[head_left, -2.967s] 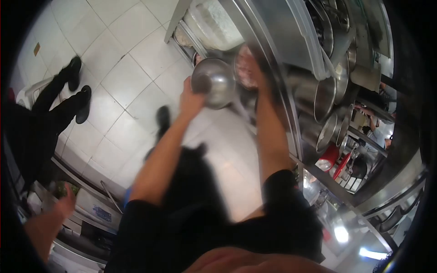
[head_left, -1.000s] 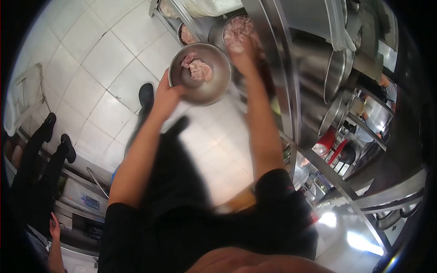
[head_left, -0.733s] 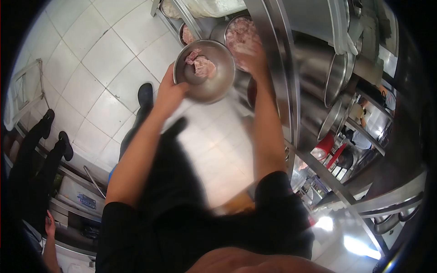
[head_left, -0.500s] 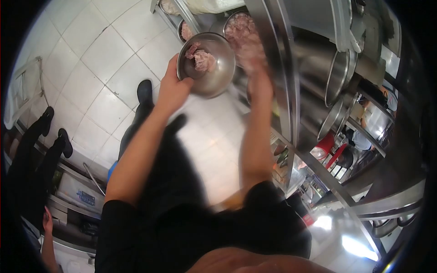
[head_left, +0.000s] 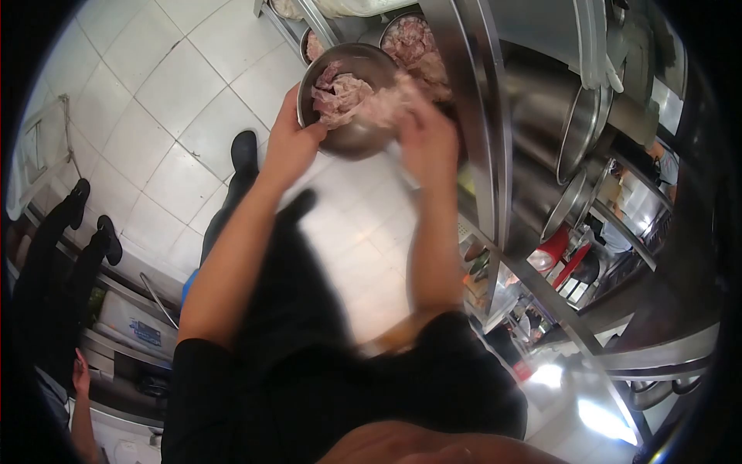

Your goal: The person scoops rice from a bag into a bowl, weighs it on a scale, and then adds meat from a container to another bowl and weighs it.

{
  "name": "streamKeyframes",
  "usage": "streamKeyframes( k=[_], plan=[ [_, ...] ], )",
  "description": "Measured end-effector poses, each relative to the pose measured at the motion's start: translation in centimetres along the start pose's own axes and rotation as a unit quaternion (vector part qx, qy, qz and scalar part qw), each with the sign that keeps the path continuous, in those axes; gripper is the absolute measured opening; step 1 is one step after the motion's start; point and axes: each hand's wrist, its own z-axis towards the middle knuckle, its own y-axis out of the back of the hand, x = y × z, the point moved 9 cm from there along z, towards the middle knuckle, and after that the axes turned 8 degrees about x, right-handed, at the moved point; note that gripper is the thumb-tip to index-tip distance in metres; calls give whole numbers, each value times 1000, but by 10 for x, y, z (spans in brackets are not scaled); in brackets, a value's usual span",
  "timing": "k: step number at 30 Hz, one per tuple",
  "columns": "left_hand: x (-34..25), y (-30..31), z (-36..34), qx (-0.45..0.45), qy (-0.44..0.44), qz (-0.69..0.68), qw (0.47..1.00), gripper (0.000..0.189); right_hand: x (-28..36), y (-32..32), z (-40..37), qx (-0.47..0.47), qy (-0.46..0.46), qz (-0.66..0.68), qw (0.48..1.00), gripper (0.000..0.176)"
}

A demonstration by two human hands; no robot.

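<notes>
My left hand (head_left: pixel 292 148) grips the left rim of a round metal bowl (head_left: pixel 362 142), its fingers wrapped round the edge. Pieces of raw meat (head_left: pixel 338 94) lie inside the bowl. At the bowl's right side, my right hand (head_left: pixel 427 133) is closed on more raw meat, blurred by motion, which hangs over the rim. Just behind, on the shelf, a larger metal container holds a heap of raw meat (head_left: pixel 415 48).
A smaller container of meat (head_left: pixel 314 46) stands behind the bowl. Metal shelf posts (head_left: pixel 487 139) and large pots (head_left: pixel 576 131) are close on the right. Another person's legs (head_left: pixel 71 232) and hand show at the left, over the tiled floor (head_left: pixel 166 116).
My right hand has come away from the large container to the bowl, bringing meat with it. More meat now shows in the bowl, which my left hand still holds.
</notes>
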Motion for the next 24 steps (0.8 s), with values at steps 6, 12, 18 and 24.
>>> streamKeyframes(
  k=[6,12,18,24],
  plan=[
    [-3,-1,3,4,-28,26,999,60,-18,27,28,-35,-82,-29,996,45],
    [-8,3,1,-30,-36,119,992,64,-67,24,95,-19,8,-37,999,49],
    [-11,10,3,-43,-33,140,989,65,-139,25,102,3,70,-279,958,53],
    [-19,11,5,-47,-42,146,987,64,-231,55,98,-21,-7,188,982,45]
  ],
)
